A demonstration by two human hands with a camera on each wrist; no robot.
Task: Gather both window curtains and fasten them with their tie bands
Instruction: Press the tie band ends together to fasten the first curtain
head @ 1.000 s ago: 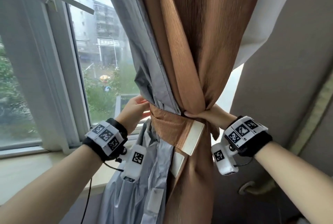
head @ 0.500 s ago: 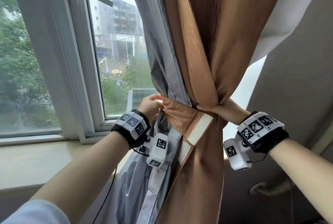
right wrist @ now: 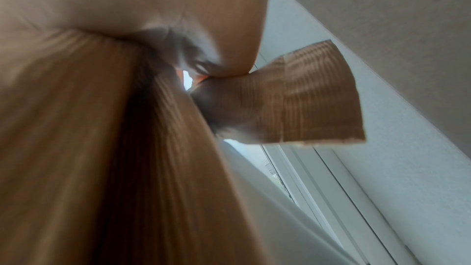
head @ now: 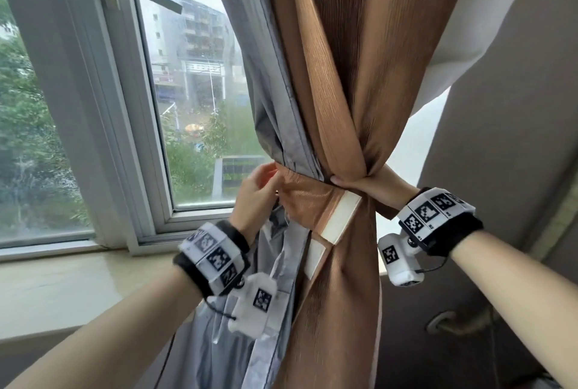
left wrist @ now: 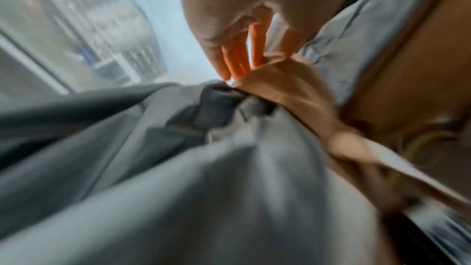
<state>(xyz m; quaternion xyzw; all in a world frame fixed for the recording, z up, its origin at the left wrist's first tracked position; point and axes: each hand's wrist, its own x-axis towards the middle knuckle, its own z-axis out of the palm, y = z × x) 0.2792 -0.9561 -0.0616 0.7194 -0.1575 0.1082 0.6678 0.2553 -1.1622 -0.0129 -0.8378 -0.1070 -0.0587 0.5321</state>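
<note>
Head view: gathered ribbed copper-brown fabric curtain (head: pixel 353 82) with its pale grey lining (head: pixel 269 75) hangs bunched at the right of the white-framed window (head: pixel 103 113), cinched at mid-height.

Matching copper-brown fabric tie band (head: pixel 308 201) is wrapped round the bunch at the cinch. A cream hook-and-loop strip (head: pixel 341 216) on the band faces outward, angled down to the left; a second cream strip (head: pixel 314 255) lies just below it.

Left hand (head: pixel 255 193): at the window side of the bunch, fingers curled onto the band's left edge. Left wrist view (blurred) shows fingertips (left wrist: pixel 229 63) touching the band's upper edge where it meets the grey lining; grip reads as a pinch on the band.

Right hand (head: pixel 372 185): wrapped round the bunch on the wall side, thumb across the front just above the band. Right wrist view shows a free end of the tie band (right wrist: pixel 293 96) sticking out from under the palm; grip is closed round curtain and band together.

Beige stone windowsill (head: pixel 62 288) below the window.
</note>
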